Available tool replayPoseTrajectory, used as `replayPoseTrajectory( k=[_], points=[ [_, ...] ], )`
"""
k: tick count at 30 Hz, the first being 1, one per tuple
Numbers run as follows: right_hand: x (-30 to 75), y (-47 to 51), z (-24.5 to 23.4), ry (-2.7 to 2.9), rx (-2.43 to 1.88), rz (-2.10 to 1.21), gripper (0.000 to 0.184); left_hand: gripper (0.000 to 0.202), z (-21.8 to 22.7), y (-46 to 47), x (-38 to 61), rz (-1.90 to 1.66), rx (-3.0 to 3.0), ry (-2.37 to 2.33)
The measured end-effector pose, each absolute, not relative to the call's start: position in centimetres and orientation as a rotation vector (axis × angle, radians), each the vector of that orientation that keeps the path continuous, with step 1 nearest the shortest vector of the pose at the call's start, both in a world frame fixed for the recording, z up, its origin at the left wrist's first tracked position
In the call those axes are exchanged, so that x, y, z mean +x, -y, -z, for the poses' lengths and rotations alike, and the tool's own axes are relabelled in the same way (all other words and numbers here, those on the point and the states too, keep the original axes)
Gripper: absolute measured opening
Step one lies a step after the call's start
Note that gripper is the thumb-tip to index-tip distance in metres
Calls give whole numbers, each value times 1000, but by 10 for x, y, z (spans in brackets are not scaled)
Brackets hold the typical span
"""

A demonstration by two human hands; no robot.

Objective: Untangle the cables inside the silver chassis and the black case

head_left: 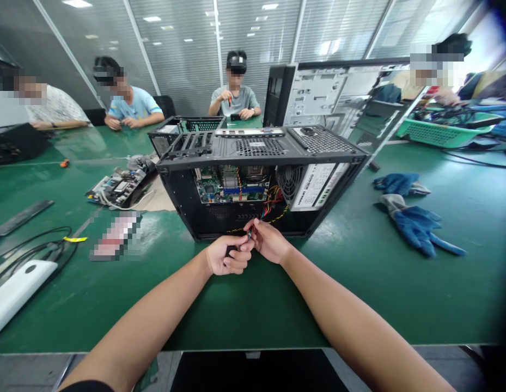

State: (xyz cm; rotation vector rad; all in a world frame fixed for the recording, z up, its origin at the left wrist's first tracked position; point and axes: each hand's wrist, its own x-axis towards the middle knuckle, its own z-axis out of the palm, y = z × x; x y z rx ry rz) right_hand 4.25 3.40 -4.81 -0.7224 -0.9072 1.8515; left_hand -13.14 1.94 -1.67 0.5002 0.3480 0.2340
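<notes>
An opened black computer case (183, 204) lies on the green table with its open side towards me. Inside it show a green motherboard (212, 190) and a power supply (320, 185) with a fan and a white label. Coloured cables (271, 206) run from the power supply towards my hands at the case's front edge. My left hand (230, 255) is closed around a cable bundle, with a small black piece showing between its fingers. My right hand (269, 239) pinches the same cables just beside it. The cable ends are hidden by my fingers.
Blue work gloves (414, 218) lie at right, near a green basket (444, 133) of cables. A second case (318, 98) stands behind. To the left are loose computer parts (122, 188), a white power bank-like box (22, 291) and black cords. Several people sit around the table.
</notes>
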Motion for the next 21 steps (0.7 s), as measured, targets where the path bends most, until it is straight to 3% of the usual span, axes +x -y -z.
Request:
replayPoseTrajectory(
  k=[11,21],
  points=[
    [41,-35,48,903,-715,-1871,33,30,18,-19,-131,-257,456,-383],
    [30,-28,44,893,-887,-1662,39,29,18,-20,-130,-254,430,-352]
  ],
)
